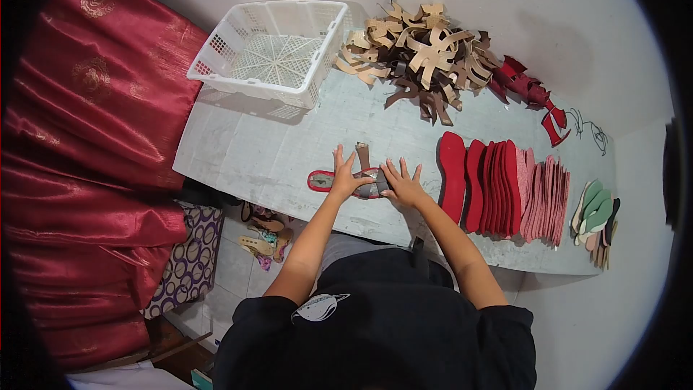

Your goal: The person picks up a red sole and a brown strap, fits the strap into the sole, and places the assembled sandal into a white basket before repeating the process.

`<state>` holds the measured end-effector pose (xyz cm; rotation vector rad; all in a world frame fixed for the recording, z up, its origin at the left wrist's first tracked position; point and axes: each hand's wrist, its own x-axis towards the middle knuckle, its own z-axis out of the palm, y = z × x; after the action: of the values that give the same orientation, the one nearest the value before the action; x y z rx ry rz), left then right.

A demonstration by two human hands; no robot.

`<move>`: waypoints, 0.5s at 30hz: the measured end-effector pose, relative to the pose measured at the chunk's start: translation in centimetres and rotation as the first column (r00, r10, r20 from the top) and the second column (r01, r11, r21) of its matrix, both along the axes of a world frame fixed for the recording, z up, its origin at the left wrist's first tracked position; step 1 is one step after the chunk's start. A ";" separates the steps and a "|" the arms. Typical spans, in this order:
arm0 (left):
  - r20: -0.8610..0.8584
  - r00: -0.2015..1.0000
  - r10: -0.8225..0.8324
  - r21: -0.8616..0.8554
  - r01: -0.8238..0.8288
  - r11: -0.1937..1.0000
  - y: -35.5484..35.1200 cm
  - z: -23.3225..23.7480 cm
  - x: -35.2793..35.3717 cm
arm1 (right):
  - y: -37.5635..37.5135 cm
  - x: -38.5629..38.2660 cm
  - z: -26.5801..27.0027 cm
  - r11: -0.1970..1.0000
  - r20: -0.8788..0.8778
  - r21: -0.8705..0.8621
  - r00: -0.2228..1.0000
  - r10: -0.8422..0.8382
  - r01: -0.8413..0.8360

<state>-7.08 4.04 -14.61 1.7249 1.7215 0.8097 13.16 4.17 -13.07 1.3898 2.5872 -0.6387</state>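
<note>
A sandal sole [315, 181] with a red rim and a grey inner face lies crosswise near the front edge of the table. My left hand [345, 182] rests over its middle, fingers spread and thumb reaching toward the right part. At the right end, my right hand [404, 185] touches the sole with its fingers stretched apart. Between the hands a dark grey piece [367, 186] covers part of the sole, and a brown strap [362, 153] sticks out beyond its far side. The fingers partly hide how these pieces join.
To the right stand rows of red soles [493, 184] and pink soles [545, 198], then green insoles [595, 206]. Beige and brown straps [433, 54] are heaped at the back, beside red straps [523, 87]. A white basket [310, 90] sits back left, near a red curtain [86, 144].
</note>
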 end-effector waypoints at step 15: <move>0.310 0.943 -0.122 -0.090 0.157 0.984 -0.3 1.2 0.3 | -0.2 0.0 0.3 0.999 -0.029 -0.017 0.999 -0.031 0.030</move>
<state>-6.80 3.72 -13.40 1.5359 1.3961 0.8467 13.14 3.94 -12.79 1.4282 2.5818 -0.6884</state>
